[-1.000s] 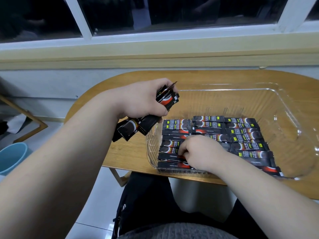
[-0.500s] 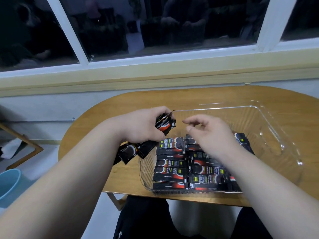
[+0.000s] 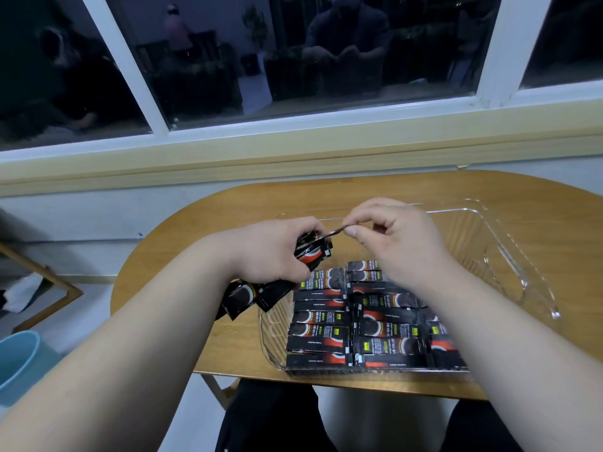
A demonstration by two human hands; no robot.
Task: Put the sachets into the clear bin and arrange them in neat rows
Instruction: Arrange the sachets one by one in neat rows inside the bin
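Observation:
A clear bin (image 3: 509, 256) stands on the wooden table (image 3: 182, 243). Black sachets (image 3: 326, 327) lie flat in rows in its near half; my right forearm hides the right-hand ones. My left hand (image 3: 274, 249) grips a bundle of several sachets (image 3: 310, 256) above the bin's left rim, their lower ends sticking out below my palm. My right hand (image 3: 388, 233) pinches the top end of one sachet (image 3: 336, 230) in that bundle between thumb and forefinger.
The far half of the bin holds nothing. A blue bucket (image 3: 16, 360) stands on the floor at the left, beside a wooden frame (image 3: 49, 282). A window sill (image 3: 293, 151) runs behind the table. My knees are under the near table edge.
My right hand rose from the rows in the bin to the bundle and took hold of one sachet's tip. The camera tilted up, and my left hand kept its grip.

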